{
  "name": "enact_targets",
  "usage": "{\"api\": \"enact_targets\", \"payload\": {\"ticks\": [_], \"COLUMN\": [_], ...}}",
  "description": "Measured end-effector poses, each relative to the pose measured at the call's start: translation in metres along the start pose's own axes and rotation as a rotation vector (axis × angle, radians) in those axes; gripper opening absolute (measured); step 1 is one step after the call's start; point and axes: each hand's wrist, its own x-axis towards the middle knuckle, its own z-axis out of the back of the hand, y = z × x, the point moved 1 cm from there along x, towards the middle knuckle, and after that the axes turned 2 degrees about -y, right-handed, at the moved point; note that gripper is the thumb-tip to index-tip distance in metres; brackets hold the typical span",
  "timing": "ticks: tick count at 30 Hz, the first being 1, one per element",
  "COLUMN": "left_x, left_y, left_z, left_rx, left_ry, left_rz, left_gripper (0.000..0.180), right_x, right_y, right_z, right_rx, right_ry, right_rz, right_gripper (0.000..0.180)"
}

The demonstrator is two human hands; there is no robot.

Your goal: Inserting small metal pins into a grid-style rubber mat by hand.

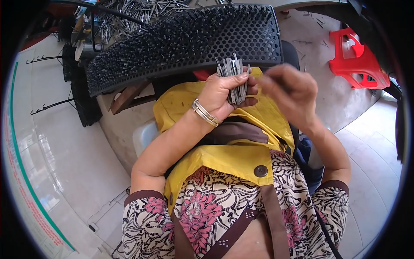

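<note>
The bundle of thin grey metal pins (pixel 233 77) stood fanned upward in the left hand (pixel 222 96), whose fingers were curled tight round the lower ends, a pair of silver bangles (pixel 205 112) on that wrist. It was held just below the near edge of the black perforated panel (pixel 189 41), a long curved sheet of honeycomb holes already bristling with pins over most of its face, its right end near the hands showing more bare holes. The right hand (pixel 288 88) hovered just beside the bundle, blurred, with fingertips drawn together as if pinching; whether it had a single pin between them could not be told. Judging from this, the step in hand was drawing one pin off the bundle for seating in the panel. The next move would call for a clean separation of one pin from its neighbours, then a steady aim at an open hole near the panel's right end, the left hand keeping its hold so the rest did not slide out. A yellow apron (pixel 233 157) covered the lap, loose pins (pixel 142 11) lay heaped beyond the panel's far edge, and a red plastic stool (pixel 358 60) stood on the floor off to the right.
</note>
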Motion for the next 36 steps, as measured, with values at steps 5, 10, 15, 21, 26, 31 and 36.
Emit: {"api": "enact_targets", "payload": {"ticks": [5, 10, 15, 21, 26, 31, 36], "left_x": [0.000, -0.011, -0.004, 0.004, -0.001, -0.005, -0.004], "left_y": [0.007, 0.007, 0.004, 0.012, 0.011, 0.012, 0.015], "left_z": [-0.003, -0.013, -0.013, 0.007, 0.002, -0.002, 0.005], "left_rx": [0.035, 0.149, 0.121, -0.061, -0.034, -0.037, 0.008], "left_ry": [0.071, 0.043, -0.053, -0.102, -0.119, -0.131, -0.098], "left_rz": [-0.006, -0.042, -0.050, -0.031, -0.077, -0.091, -0.070], "left_gripper": [0.014, 0.012, 0.012, 0.010, 0.009, 0.010, 0.014], "right_x": [0.000, 0.000, 0.002, 0.039, 0.070, 0.092, 0.104], "right_y": [-0.020, -0.018, -0.015, -0.022, -0.043, -0.053, -0.063], "right_z": [-0.007, -0.001, 0.005, 0.020, 0.010, 0.004, 0.002], "right_rx": [0.147, 0.193, 0.185, -0.118, -0.186, -0.404, -0.464], "right_ry": [-0.031, 0.064, -0.016, -0.354, -0.448, -0.393, -0.220], "right_rz": [-0.278, -0.422, -0.412, -0.108, 0.137, 0.450, 0.525], "right_gripper": [0.008, 0.005, 0.007, 0.006, 0.006, 0.007, 0.007]}}
